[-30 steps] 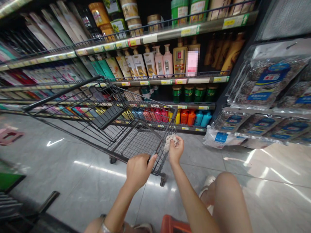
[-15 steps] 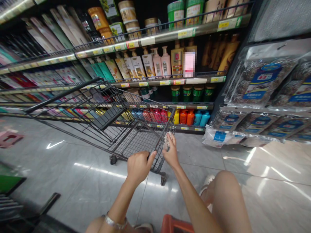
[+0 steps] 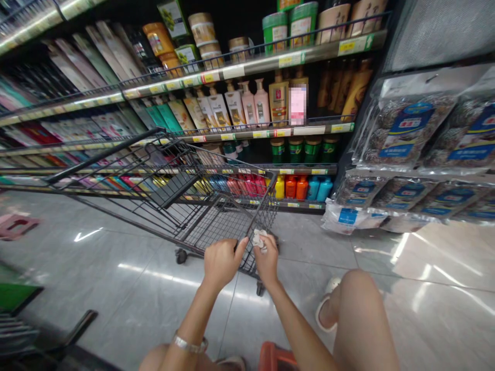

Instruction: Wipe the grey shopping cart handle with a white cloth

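Observation:
A dark metal shopping cart (image 3: 162,216) stands in front of me, its handle away to the left and its near end by my hands. My left hand (image 3: 222,263) is closed around the cart's near corner rim, thumb pointing up. In my right hand (image 3: 266,260) a crumpled whitish cloth or wipe (image 3: 260,239) is pinched against the wire of the cart's end panel. The inside of the cart basket shows bare wire mesh. My right fingertips are partly hidden behind the cloth.
Shelves of bottles and jars (image 3: 220,111) run behind the cart. Packs of steel scrubbers (image 3: 406,129) hang at the right. An orange stool (image 3: 276,355) is beneath me. A pink stool (image 3: 17,225) stands on the floor at far left.
My right hand has moved down and slightly left along the cart's end with the cloth. My left hand keeps its hold on the rim. The view has shifted slightly.

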{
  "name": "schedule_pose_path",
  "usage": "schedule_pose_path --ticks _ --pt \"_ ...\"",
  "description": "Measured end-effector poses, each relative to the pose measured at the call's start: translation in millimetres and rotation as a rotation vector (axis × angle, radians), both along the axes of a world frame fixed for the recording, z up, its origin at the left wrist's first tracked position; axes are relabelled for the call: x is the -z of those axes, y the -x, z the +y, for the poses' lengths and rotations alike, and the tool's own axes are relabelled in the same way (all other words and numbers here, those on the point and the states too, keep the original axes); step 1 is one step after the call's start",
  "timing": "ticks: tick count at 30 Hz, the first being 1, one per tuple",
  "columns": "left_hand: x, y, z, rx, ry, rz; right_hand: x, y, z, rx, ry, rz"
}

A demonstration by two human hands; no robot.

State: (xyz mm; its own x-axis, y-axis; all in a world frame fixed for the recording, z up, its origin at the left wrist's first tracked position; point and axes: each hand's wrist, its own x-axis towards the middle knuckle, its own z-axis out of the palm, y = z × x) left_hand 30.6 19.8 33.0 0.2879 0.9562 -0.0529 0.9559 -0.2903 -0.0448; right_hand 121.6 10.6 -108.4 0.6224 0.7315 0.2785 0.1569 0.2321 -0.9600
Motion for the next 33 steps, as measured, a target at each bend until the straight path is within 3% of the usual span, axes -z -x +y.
schedule_pose_path --ticks 7,11,16,22,29,33 --pt "0.4 0 -1 0.0 -0.012 -0.003 -2.2 35 -46 -0.09 0.025 0.105" --pt "2.1 2 -3 0.012 -0.034 -0.014 5.1 40 -54 -0.121 0.009 0.105" --pt "5.3 5 -4 0.038 -0.053 -0.021 11.5 24 -22 0.014 0.035 0.159" --pt "9.4 9 -5 0.067 -0.097 -0.06 8.0 -10 26 0.158 0.012 0.048" --pt "10.6 11 -6 0.085 -0.113 -0.1 14.3 -48 65 0.083 -0.025 0.075" --pt "10.3 10 -6 0.085 -0.112 -0.1 16.1 -66 91 0.162 -0.019 0.198"
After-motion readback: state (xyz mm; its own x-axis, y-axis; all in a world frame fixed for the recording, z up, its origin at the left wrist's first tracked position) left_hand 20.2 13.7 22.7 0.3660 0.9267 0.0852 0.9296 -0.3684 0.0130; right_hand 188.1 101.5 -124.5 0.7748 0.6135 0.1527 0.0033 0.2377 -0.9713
